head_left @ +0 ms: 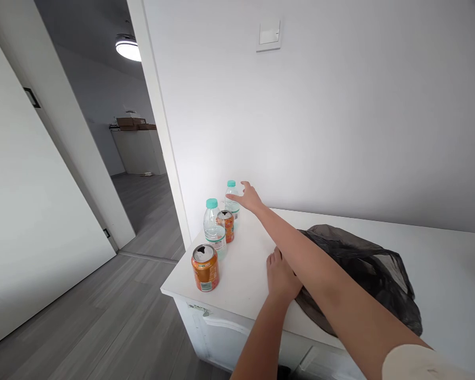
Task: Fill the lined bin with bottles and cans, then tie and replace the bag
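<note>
My right hand (250, 199) reaches across my left arm to the far plastic bottle (231, 196), thumb and fingers spread beside its upper part. That bottle is clear with a teal cap. My left hand (283, 277) is low on the white top, fingers curled at the near-left edge of a black plastic bag (380, 279); my right arm hides part of this contact. Left of my hands stand a second clear bottle (214, 227) with a teal cap and two orange drink cans, one in front (206, 269) and one behind (226, 227). Both cans are opened.
The white cabinet top (245, 285) runs along a plain wall with a light switch (268, 36). Its left edge lies close beside the bottles and cans. Further left are grey floorboards (114, 311), a white door (31, 200) and a doorway into another room.
</note>
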Demonstrator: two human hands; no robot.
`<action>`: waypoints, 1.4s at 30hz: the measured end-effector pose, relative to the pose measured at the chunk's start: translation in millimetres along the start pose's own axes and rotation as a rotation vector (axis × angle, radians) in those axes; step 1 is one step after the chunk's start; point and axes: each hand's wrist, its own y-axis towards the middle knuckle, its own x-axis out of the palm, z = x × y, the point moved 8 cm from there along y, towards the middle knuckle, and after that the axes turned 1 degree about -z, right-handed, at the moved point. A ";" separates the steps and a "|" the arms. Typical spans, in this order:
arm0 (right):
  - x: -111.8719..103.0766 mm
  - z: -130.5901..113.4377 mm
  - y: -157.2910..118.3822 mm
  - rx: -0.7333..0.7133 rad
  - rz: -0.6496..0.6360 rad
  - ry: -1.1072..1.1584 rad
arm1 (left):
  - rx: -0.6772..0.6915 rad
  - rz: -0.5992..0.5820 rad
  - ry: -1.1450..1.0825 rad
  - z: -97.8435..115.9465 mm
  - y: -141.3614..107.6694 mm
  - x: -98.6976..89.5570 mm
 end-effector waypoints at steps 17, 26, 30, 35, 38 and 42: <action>-260.0 200.7 -180.1 0.134 -0.003 -0.863 | 0.041 0.302 -0.014 5.9 59.4 -78.2; -380.5 193.8 -160.6 0.438 0.368 -0.800 | -0.003 0.289 0.265 33.3 120.9 -148.4; -409.7 198.8 -170.5 0.518 0.480 -0.570 | 0.032 0.309 0.306 53.9 124.6 -165.7; -407.4 205.2 -193.8 0.445 0.568 0.066 | 0.067 0.396 0.282 70.9 112.0 -173.7; -398.5 207.3 -213.8 0.426 0.535 0.225 | 0.085 0.442 0.253 68.8 93.2 -174.6; -384.7 215.2 -245.3 0.391 0.473 0.340 | 0.136 0.522 0.135 56.8 52.4 -176.0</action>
